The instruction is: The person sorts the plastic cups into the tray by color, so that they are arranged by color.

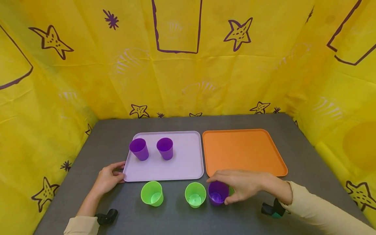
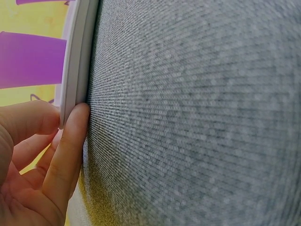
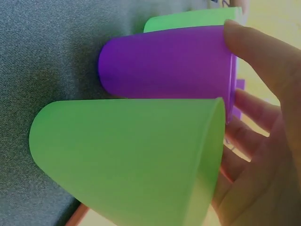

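Two purple cups (image 1: 139, 150) stand on the lilac tray (image 1: 182, 156), head view; orange tray (image 1: 243, 150) just right of it. Left hand (image 1: 107, 178) at the lilac tray's near left corner. Right hand (image 1: 242, 185) spans a third purple cup (image 1: 216, 197), upright on the grey table (image 1: 132, 217) among green cups (image 1: 152, 194). Left wrist: thumb and fingers pinch the tray edge, narrow grip. Right wrist: thumb on the third purple cup's rim, fingers curved round its other side; green cups flank it.
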Demonstrator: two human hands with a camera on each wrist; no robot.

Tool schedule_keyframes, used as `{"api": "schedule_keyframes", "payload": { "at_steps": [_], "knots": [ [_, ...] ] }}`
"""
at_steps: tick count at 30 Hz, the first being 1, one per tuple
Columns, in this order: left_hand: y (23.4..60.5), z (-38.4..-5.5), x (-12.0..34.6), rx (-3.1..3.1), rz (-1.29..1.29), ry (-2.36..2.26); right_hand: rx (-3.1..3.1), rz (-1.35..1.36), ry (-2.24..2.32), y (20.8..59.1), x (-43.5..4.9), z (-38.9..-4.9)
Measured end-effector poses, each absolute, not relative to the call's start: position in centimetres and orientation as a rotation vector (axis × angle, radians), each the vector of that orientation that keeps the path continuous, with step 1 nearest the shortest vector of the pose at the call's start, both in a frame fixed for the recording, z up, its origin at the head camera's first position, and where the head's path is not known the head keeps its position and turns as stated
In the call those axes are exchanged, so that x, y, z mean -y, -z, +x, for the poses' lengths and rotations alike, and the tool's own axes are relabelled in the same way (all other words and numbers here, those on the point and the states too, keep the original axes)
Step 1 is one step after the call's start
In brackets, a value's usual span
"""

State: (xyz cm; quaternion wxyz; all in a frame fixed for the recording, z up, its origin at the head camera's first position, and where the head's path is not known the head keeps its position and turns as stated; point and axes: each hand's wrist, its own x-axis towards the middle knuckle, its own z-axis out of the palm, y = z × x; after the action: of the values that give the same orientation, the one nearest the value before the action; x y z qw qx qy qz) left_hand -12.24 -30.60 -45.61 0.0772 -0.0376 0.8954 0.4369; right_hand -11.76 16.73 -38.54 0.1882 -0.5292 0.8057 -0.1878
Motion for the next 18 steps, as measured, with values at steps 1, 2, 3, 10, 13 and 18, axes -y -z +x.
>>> {"api": "schedule_keyframes", "payload": {
  "at_steps": [1, 2, 3, 10, 13, 18],
  "knots": [
    [45.6, -12.2, 30.6, -2.681, -0.113, -1.313, -2.257, -1.478, 0.547, 38.6, -16.7, -11.8],
    [45.6, -12.2, 30.6, -2.68, -0.115, -1.318, -2.246, -1.467, 0.569, 38.6, -16.7, -11.9],
    [45.6, -12.2, 30.6, -2.68, -0.115, -1.322, -2.24, -1.457, 0.585, 38.7, -16.7, -12.0],
    [45.6, -12.3, 30.6, -2.684, -0.111, -1.313, -2.221, -1.464, 0.642, 38.8, -16.8, -12.4],
    [45.6, -12.3, 30.6, -2.683, -0.105, -1.31, -2.221, -1.441, 0.667, 38.4, -16.8, -12.5],
    [45.6, -12.3, 30.7, -2.675, -0.11, -1.315, -2.243, -1.375, 0.701, 37.6, -17.0, -13.1]
  ]
}}
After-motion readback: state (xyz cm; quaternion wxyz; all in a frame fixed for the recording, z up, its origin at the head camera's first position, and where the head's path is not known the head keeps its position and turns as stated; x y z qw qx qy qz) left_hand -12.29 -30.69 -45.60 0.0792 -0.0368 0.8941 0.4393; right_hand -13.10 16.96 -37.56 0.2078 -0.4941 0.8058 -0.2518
